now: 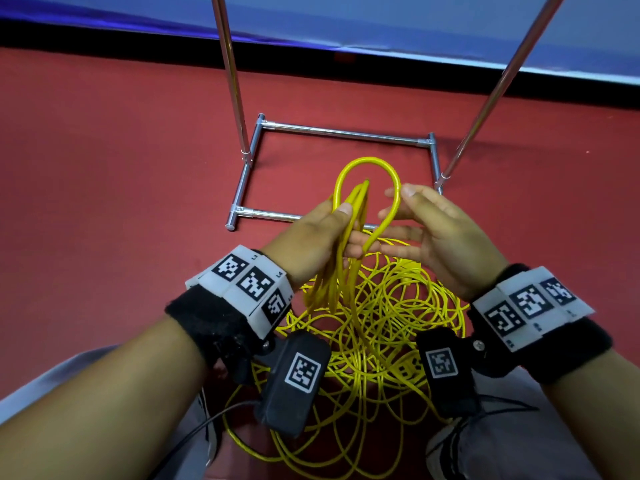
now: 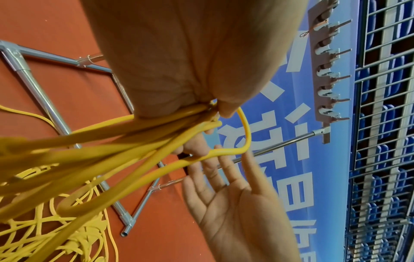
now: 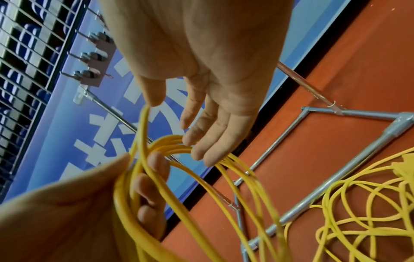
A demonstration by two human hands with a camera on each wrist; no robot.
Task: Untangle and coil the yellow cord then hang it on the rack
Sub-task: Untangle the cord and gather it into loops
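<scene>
The yellow cord (image 1: 367, 161) rises as several loops gripped between the thumb and fingers of my left hand (image 1: 337, 225). The rest of it lies in a tangled heap (image 1: 391, 306) on the red floor below my wrists. My right hand (image 1: 405, 216) is flat with straight fingers, and its thumb and fingertips touch the outer loop (image 3: 145, 113). In the left wrist view the loops (image 2: 170, 141) bunch under my left thumb, with the right palm (image 2: 235, 203) open beneath them. The metal rack (image 1: 346, 134) stands just beyond the hands. Its brown hook board (image 2: 322, 74) is at the top.
The rack's two uprights (image 1: 232, 74) (image 1: 491, 95) rise from a rectangular tube base on the floor. Behind it runs a blue banner wall (image 1: 346, 15), with a wire fence (image 2: 380, 124) beyond. My grey trouser legs, a shoe (image 1: 446, 452) and a black cable (image 1: 194, 434) lie near the heap.
</scene>
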